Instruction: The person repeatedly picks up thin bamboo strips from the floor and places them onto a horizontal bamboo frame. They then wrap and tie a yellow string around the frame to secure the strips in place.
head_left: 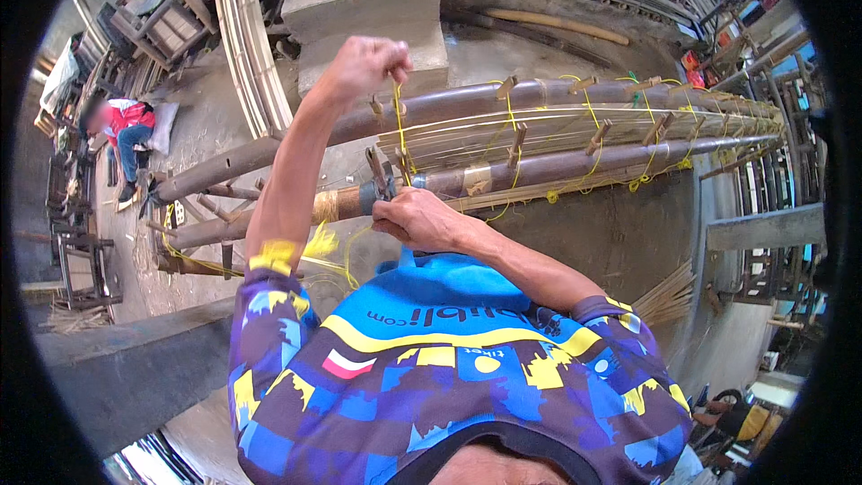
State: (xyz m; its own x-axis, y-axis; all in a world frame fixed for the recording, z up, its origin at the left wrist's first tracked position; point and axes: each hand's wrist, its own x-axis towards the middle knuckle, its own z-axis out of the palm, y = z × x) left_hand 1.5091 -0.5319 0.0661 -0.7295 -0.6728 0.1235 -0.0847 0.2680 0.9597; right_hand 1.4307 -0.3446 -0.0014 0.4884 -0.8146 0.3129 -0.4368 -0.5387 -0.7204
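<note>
My left hand (370, 67) is raised past the far dark pole (350, 126), somewhat blurred, its fingers closed on a yellow cord (400, 130). That cord runs taut down between the two poles towards my other hand. At the near dark pole (449, 183), my right hand (420, 218) is closed beside a grey wrapped band (368, 198); what its fingers grip is hidden. Wooden pegs (519, 139) stand along both poles. Thin pale slats (449, 151) lie between the poles, laced with more yellow cord. Loose yellow strands (321, 241) hang left of my right hand.
A concrete step (359, 9) rises beyond the far pole. Long pale strips (247, 45) lean beside it, near a wooden stool (160, 18). A person in red (130, 121) sits low at the far left. Wooden racks (772, 224) stand at the right, a grey beam (135, 368) at lower left.
</note>
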